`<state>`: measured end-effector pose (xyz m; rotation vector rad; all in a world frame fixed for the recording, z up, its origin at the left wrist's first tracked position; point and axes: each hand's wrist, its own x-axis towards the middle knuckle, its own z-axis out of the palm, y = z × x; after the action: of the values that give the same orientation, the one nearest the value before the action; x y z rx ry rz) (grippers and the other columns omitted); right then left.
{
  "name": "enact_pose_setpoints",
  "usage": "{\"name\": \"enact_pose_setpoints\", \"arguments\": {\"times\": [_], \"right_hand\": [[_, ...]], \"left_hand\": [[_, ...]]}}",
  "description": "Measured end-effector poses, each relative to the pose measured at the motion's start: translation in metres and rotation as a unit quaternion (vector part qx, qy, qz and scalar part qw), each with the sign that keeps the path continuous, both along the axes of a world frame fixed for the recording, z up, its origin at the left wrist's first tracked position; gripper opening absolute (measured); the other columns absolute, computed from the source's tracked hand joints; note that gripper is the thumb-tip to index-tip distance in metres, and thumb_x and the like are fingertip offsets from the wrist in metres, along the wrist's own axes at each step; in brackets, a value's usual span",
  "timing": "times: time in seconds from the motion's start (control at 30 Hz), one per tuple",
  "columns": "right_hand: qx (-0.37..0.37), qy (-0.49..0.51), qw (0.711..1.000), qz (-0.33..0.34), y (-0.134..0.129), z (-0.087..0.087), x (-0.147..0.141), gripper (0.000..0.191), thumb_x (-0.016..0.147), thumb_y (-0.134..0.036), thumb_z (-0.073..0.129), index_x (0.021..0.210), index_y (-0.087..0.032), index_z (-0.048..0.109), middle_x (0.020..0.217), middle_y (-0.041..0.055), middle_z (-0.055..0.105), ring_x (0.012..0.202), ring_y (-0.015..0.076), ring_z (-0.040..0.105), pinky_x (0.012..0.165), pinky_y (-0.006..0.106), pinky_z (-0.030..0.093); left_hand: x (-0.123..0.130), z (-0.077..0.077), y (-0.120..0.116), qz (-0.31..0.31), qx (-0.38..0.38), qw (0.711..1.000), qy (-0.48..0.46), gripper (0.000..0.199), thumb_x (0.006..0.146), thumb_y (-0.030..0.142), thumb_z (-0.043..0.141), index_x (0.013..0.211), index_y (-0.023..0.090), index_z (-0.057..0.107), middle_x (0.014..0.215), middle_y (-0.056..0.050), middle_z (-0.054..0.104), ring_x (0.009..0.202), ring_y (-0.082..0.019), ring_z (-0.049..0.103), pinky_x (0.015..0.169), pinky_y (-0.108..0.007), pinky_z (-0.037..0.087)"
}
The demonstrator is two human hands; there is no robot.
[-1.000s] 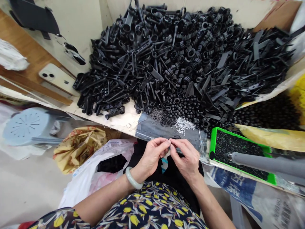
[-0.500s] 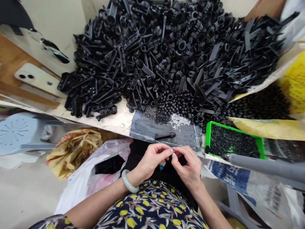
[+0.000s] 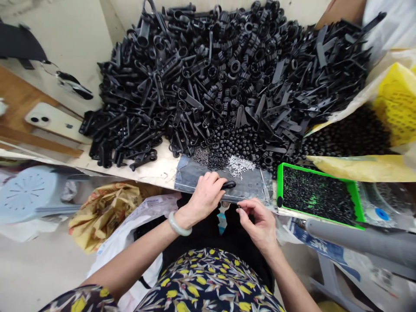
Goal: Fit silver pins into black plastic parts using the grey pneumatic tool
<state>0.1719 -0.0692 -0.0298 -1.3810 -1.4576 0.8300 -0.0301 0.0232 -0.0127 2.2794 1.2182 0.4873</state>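
Note:
My left hand (image 3: 206, 195), with a pale green bangle on the wrist, is closed over the left end of a black handle-shaped part (image 3: 229, 185) on the dark work mat (image 3: 191, 173). Only the right end of that part shows. Just in front of the mat's edge, my right hand (image 3: 258, 219) pinches a tiny dark piece (image 3: 239, 207) between thumb and forefinger. Small silver pins (image 3: 239, 165) lie in a heap on the mat, and a thin metal tool (image 3: 264, 184) rests to their right.
A large pile of black plastic parts (image 3: 195, 86) covers the back. A green tray (image 3: 280, 186) of small black pieces stands on the right, by a grey bar (image 3: 357, 238). At left are a white phone (image 3: 55, 121) and a blue stool (image 3: 26, 195).
My left hand has left my right hand and moved up and left onto the black handle-shaped part. My right hand keeps its pinch. The camera view has shifted slightly.

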Motion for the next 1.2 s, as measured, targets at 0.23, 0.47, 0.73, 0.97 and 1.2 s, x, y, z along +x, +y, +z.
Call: {"name": "enact_pose_setpoints", "arguments": {"times": [0.23,0.47,0.73,0.97,1.2], "right_hand": [[-0.076,0.111,0.991,-0.008,0.000,-0.009,0.000,0.010,0.096,-0.026,0.068,0.104,-0.025,0.074,0.098,0.0034,0.066,0.079,0.0159,0.070,0.073,0.029,0.060],[-0.059,0.113,0.991,0.038,0.017,-0.002,-0.007,0.010,0.097,-0.027,0.068,0.105,-0.024,0.074,0.095,0.0033,0.065,0.078,0.0158,0.068,0.076,0.030,0.059],[-0.016,0.011,0.998,0.057,0.034,0.007,-0.012,0.009,0.096,-0.022,0.066,0.100,-0.023,0.074,0.084,0.0002,0.065,0.069,0.0128,0.061,0.066,0.027,0.053],[0.076,-0.118,0.984,0.106,0.048,0.007,-0.013,0.014,0.098,-0.021,0.064,0.110,-0.021,0.072,0.081,0.0003,0.066,0.071,0.0138,0.061,0.068,0.029,0.053],[0.171,-0.267,0.940,0.128,0.045,0.001,-0.014,0.021,0.100,-0.013,0.062,0.119,-0.018,0.070,0.090,0.0053,0.073,0.079,0.0174,0.066,0.072,0.031,0.054]], "left_hand": [[0.001,0.016,-0.004,0.111,-0.300,0.918,-0.234,0.011,0.098,0.029,0.060,0.104,0.020,0.056,0.084,0.000,0.061,0.080,-0.018,0.055,0.078,-0.032,0.044],[0.006,0.027,-0.019,0.149,-0.479,0.750,-0.431,0.041,0.089,0.042,0.076,0.112,0.015,0.056,0.067,0.004,0.059,0.060,-0.011,0.054,0.066,-0.025,0.043],[0.009,0.021,-0.030,0.190,-0.489,0.723,-0.450,0.047,0.084,0.045,0.082,0.113,0.015,0.061,0.075,0.003,0.060,0.059,-0.009,0.053,0.059,-0.023,0.042],[0.010,0.030,-0.039,0.177,-0.491,0.711,-0.471,0.036,0.086,0.037,0.079,0.110,0.014,0.067,0.097,-0.004,0.067,0.077,-0.011,0.056,0.075,-0.026,0.045],[0.011,0.011,-0.045,0.193,-0.483,0.718,-0.462,0.033,0.090,0.035,0.074,0.114,0.014,0.066,0.094,-0.004,0.066,0.074,-0.011,0.058,0.072,-0.026,0.045]]}}
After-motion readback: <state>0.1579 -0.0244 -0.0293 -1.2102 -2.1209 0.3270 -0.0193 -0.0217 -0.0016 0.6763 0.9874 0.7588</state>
